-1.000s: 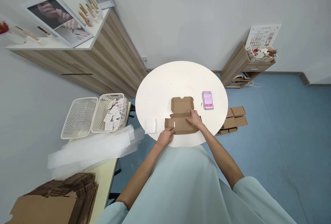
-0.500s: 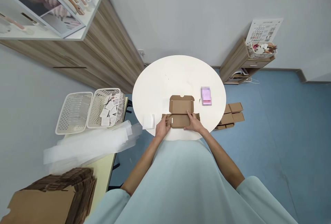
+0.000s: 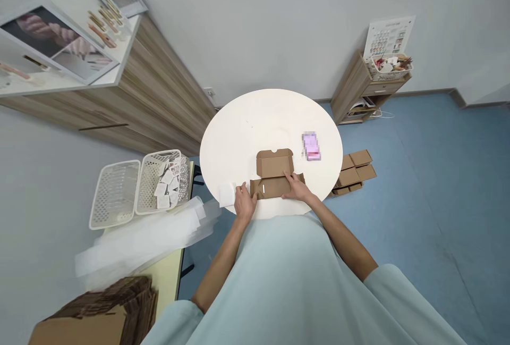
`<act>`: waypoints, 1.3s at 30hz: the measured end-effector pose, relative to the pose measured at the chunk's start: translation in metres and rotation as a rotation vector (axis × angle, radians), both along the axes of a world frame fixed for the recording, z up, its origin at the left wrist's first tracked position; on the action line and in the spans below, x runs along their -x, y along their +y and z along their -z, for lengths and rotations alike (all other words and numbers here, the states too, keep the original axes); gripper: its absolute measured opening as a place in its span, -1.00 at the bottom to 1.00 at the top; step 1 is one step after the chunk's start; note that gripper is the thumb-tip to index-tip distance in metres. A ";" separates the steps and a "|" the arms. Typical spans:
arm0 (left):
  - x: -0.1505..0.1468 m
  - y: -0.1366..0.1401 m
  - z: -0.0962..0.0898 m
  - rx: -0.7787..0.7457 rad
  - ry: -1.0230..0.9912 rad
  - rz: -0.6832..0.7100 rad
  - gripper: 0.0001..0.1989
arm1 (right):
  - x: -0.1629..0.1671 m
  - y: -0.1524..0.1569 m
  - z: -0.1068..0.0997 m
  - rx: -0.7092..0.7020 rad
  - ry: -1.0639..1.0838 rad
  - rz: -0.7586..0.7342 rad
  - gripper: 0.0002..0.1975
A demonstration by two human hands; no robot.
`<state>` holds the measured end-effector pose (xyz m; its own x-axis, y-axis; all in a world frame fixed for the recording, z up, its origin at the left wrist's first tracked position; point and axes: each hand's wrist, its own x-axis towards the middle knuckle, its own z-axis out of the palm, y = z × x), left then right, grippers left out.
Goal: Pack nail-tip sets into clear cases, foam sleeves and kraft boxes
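- Beyond the cardboard box (image 3: pixel 274 167), the far half of the worktop (image 3: pixel 239 132) gives a wide, open path.
- A bare strip runs between the box and the pixelated pink-purple item (image 3: pixel 311 146).
- The left hand (image 3: pixel 245 202) fills the gap between the white packet (image 3: pixel 227 195) and the box.
- The right hand (image 3: pixel 297 190) blocks the box's right end.
- Only a narrow strip lies nearest the body.

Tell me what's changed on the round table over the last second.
The left hand has left the inside of the cardboard box and shifted left, towards the white square item; whether it touches either is unclear. The right hand stays on the box's right part. The box remains open; the white square item and purple item lie where they were.
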<state>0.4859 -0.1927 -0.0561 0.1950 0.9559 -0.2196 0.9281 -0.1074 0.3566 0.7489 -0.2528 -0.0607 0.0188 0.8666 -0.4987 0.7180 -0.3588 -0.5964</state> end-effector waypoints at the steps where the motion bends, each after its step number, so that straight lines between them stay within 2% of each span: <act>1: 0.004 0.000 0.001 0.035 -0.001 -0.044 -0.55 | 0.000 0.000 0.001 0.004 0.000 0.001 0.27; 3: 0.009 0.001 0.000 0.128 -0.020 -0.061 -0.74 | -0.001 0.000 0.003 0.012 0.002 0.002 0.28; 5: 0.010 0.000 -0.005 0.198 -0.061 -0.052 -0.83 | -0.001 0.000 0.004 0.023 0.004 -0.001 0.30; 8: 0.001 -0.003 -0.016 0.237 -0.127 -0.051 -0.84 | -0.001 0.001 0.005 0.036 0.004 -0.006 0.33; 12: -0.020 -0.007 -0.022 0.245 -0.225 -0.005 -0.71 | -0.001 0.001 0.005 0.011 0.009 -0.006 0.32; 15: -0.031 -0.003 -0.017 0.241 -0.221 0.001 -0.71 | -0.001 0.002 0.006 0.003 0.005 -0.011 0.33; 21: -0.040 0.004 -0.002 0.276 -0.044 0.005 -0.95 | 0.000 0.005 0.003 0.026 -0.027 -0.034 0.38; 25: -0.045 0.002 0.002 0.242 0.004 0.024 -0.95 | 0.003 0.003 -0.001 0.003 -0.055 -0.015 0.34; 27: -0.047 0.000 0.003 0.238 0.003 0.019 -0.95 | 0.002 -0.002 -0.005 -0.035 -0.065 0.012 0.25; 29: -0.048 0.000 0.003 0.242 -0.003 0.017 -0.95 | -0.003 -0.013 -0.008 -0.139 -0.051 0.095 0.00; 31: -0.049 0.000 0.003 0.241 -0.004 0.018 -0.94 | -0.013 -0.026 -0.009 -0.274 -0.056 0.257 -0.33; 33: -0.049 0.000 0.002 0.236 0.004 0.020 -0.93 | -0.025 -0.039 -0.008 -0.323 -0.116 0.444 -0.53; 35: -0.051 -0.001 0.001 0.231 0.019 0.021 -0.93 | -0.034 -0.049 -0.005 -0.239 -0.156 0.532 -0.62; 39: -0.053 -0.001 0.000 0.219 0.043 0.019 -0.88 | -0.035 -0.056 -0.001 -0.070 -0.126 0.503 -0.86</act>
<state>0.5392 -0.1939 -0.0561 0.1987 0.8808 -0.4298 0.9414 -0.0495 0.3337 0.7843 -0.3086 -0.0595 0.4978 0.7661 -0.4065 0.5347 -0.6401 -0.5517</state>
